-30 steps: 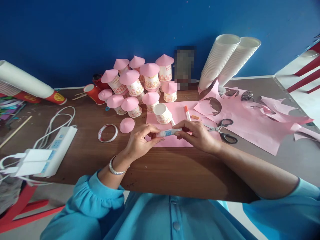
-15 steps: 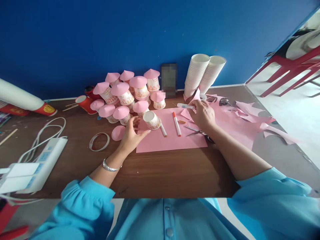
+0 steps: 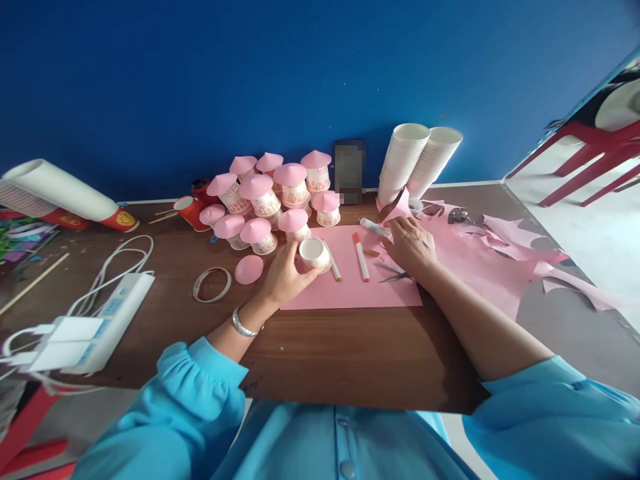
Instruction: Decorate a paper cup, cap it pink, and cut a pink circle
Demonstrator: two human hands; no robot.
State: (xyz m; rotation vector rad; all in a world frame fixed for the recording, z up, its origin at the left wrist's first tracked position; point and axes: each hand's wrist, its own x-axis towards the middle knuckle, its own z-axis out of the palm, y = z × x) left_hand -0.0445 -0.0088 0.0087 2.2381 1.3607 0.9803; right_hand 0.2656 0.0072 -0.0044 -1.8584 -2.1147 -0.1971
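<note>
My left hand [image 3: 290,273] is closed around a small white paper cup [image 3: 313,252], tilted with its mouth facing me and a drawn pattern on its side. My right hand [image 3: 413,243] is low over the table's right side, palm down with fingers stretched out. Beside its thumb lies a white glue tube [image 3: 374,227], and a cut pink paper piece [image 3: 399,205] is just past its fingertips. A pink sheet [image 3: 350,297] lies between the hands, bearing an orange-capped marker [image 3: 361,257], a white marker [image 3: 333,261] and scissors [image 3: 397,274] partly under my right hand.
Several decorated cups with pink cone roofs [image 3: 291,175] stand at the back left. Two tall stacks of white cups [image 3: 404,160] lean by the wall near a dark phone [image 3: 350,172]. Pink scraps [image 3: 505,233] cover the right. Tape [image 3: 212,285] and a power strip [image 3: 107,323] lie left.
My right hand has let go of the glue tube, which now lies on the table, and has spread lower by the pink paper piece. My left hand has closed on the cup.
</note>
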